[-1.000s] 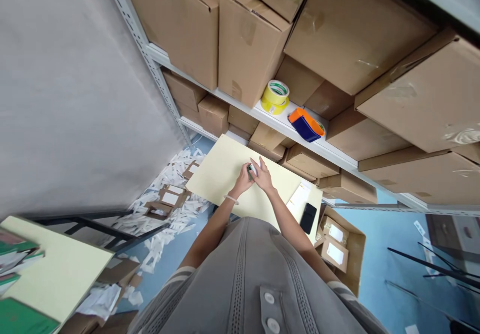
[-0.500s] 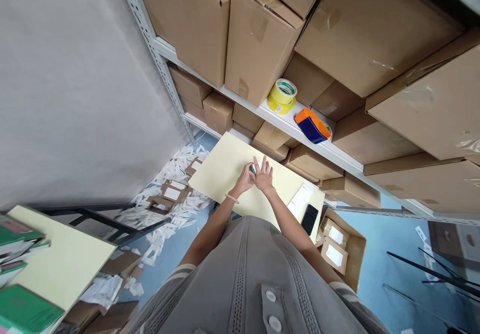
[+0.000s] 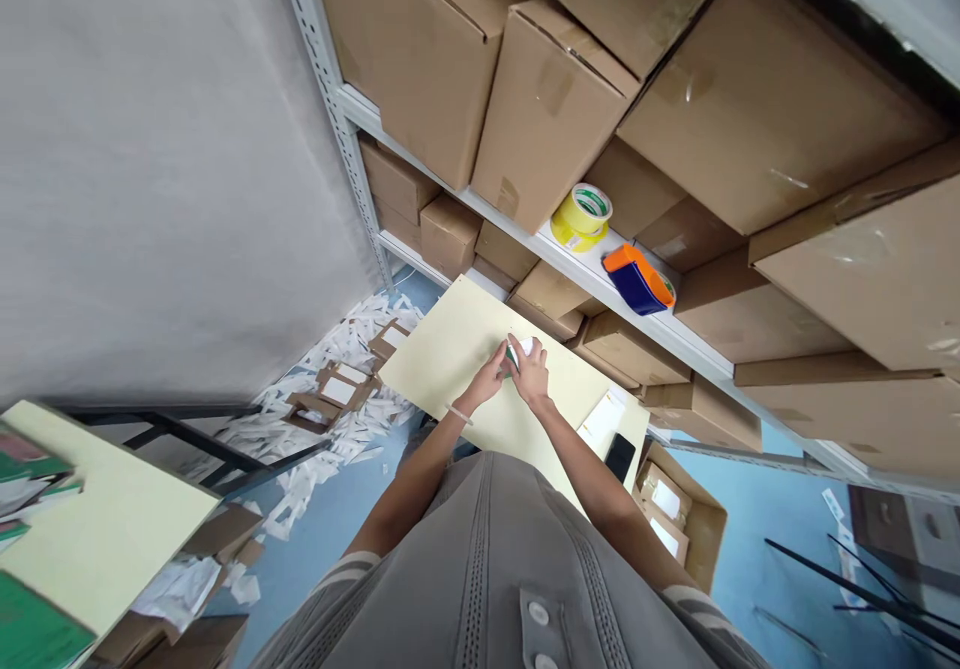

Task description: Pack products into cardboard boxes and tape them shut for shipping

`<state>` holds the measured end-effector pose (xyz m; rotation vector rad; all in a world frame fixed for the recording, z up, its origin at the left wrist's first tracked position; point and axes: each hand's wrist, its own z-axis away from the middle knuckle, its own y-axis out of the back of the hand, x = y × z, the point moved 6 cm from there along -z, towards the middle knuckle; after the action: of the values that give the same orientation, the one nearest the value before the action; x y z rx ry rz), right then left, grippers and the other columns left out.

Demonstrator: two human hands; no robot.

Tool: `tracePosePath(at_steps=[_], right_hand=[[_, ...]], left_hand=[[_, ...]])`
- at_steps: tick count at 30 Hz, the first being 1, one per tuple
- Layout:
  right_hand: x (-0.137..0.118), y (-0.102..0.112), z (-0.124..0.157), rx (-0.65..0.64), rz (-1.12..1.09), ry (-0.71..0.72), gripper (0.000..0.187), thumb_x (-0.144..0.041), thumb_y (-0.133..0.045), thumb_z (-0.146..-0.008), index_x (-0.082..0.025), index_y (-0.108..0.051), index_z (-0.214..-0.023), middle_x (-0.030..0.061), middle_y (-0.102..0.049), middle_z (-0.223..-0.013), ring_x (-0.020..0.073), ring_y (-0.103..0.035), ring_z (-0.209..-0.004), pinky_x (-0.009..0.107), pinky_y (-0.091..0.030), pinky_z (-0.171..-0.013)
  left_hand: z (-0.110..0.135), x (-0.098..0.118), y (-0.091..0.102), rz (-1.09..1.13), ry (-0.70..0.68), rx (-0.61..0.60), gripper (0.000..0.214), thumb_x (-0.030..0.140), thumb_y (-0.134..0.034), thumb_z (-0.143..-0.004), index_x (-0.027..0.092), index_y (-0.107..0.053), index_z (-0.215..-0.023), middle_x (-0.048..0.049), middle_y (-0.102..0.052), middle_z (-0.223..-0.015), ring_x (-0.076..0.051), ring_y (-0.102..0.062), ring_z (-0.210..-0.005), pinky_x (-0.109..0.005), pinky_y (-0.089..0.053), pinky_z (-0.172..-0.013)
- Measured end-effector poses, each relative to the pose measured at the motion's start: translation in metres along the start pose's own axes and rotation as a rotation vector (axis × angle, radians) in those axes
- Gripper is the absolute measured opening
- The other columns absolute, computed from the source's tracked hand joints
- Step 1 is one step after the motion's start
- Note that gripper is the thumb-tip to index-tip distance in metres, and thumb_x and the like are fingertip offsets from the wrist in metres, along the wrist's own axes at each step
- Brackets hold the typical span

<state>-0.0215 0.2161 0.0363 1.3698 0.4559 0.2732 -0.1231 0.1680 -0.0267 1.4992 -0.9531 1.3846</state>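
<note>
Both my hands meet over the middle of a pale yellow table. My left hand and my right hand are closed around a small green and white object, which rests on or just above the tabletop. The object is too small to name. A thin bracelet sits on my left wrist.
A black phone and white cards lie at the table's right end. Metal shelves hold cardboard boxes, a yellow tape roll and an orange-blue tape dispenser. White paper scraps litter the blue floor; an open box stands right.
My hands stay together on the small object; the fingers shift slightly. The camera has tilted, so the table and shelf sit lower and farther right in the picture.
</note>
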Motion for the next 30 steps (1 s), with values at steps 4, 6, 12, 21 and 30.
tracePosePath(at_steps=[4, 6, 12, 21, 30], right_hand=[[-0.027, 0.007, -0.024, 0.017, 0.000, 0.084, 0.052, -0.039, -0.035, -0.102, -0.045, -0.032, -0.154, 0.0148, -0.032, -0.148, 0.0342, -0.043, -0.117, 0.043, -0.058, -0.075], [-0.047, 0.010, -0.044, 0.018, -0.004, 0.130, 0.056, -0.036, -0.037, -0.101, -0.046, -0.027, -0.155, 0.0142, -0.031, -0.149, 0.0340, -0.044, -0.116, 0.043, -0.058, -0.076], [-0.105, 0.015, -0.113, 0.002, 0.018, 0.220, 0.062, -0.031, -0.041, -0.100, -0.047, -0.020, -0.156, 0.0134, -0.032, -0.149, 0.0345, -0.043, -0.120, 0.043, -0.056, -0.081], [-0.111, 0.001, -0.157, -0.044, 0.051, 0.236, 0.063, -0.034, -0.044, -0.100, -0.042, -0.021, -0.158, 0.0136, -0.032, -0.153, 0.0334, -0.042, -0.123, 0.044, -0.055, -0.087], [-0.106, -0.004, -0.159, -0.055, 0.071, 0.189, 0.072, -0.037, -0.046, -0.099, -0.037, -0.008, -0.160, 0.0151, -0.027, -0.159, 0.0348, -0.039, -0.129, 0.044, -0.056, -0.088]], left_hand=[[-0.013, -0.009, 0.013, 0.062, 0.028, -0.036, 0.070, 0.021, -0.055, -0.089, 0.028, -0.033, -0.155, -0.0097, -0.036, -0.161, -0.023, -0.032, -0.149, -0.047, -0.036, -0.118], [-0.026, -0.009, 0.030, 0.085, 0.052, -0.014, 0.066, 0.025, -0.050, -0.093, 0.026, -0.030, -0.156, -0.0078, -0.028, -0.164, -0.021, -0.026, -0.152, -0.045, -0.030, -0.122], [-0.091, -0.005, 0.103, 0.038, 0.126, 0.181, 0.049, 0.039, -0.048, -0.098, 0.021, -0.051, -0.143, -0.0113, -0.051, -0.150, -0.026, -0.046, -0.141, -0.043, -0.036, -0.119], [-0.139, -0.018, 0.124, 0.008, 0.183, 0.214, 0.040, 0.047, -0.053, -0.094, 0.021, -0.068, -0.121, -0.0089, -0.073, -0.118, -0.027, -0.066, -0.113, -0.044, -0.048, -0.105], [-0.138, -0.025, 0.114, -0.001, 0.220, 0.180, 0.047, 0.049, -0.047, -0.096, 0.022, -0.062, -0.131, -0.0114, -0.064, -0.136, -0.030, -0.059, -0.125, -0.046, -0.044, -0.108]])
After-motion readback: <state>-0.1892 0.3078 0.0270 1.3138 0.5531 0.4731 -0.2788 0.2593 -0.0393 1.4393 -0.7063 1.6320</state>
